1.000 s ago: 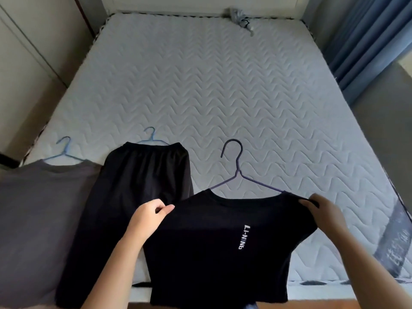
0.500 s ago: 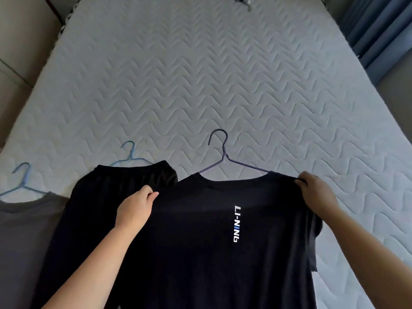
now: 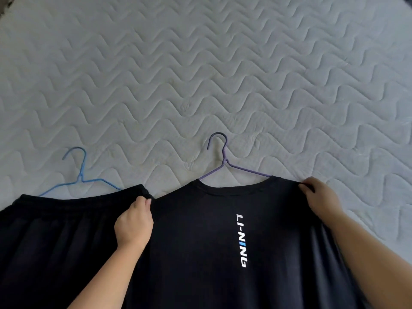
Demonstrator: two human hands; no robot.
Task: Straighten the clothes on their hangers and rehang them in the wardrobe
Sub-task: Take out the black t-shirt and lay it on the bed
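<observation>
Left hand point(image 3: 133, 221) has its fingers curled tight, pinching the 9 o'clock shoulder of the black cotton T-shirt point(image 3: 200, 241). Right hand point(image 3: 321, 200) pinches the 3 o'clock shoulder the same way. It all lies flat on a pale grey quilted mattress point(image 3: 200, 74) with wavy stitching. The shirt's on a thin purple wire hanger point(image 3: 225, 161), hook at 12 o'clock, with white-and-blue lettering down the middle. A black elastic-waist garment point(image 3: 55, 237) on a blue wire hanger point(image 3: 81, 178) touches it at 9 o'clock.

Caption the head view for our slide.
Left hand and right hand pinch a black T-shirt hung on a purple wire hanger.
</observation>
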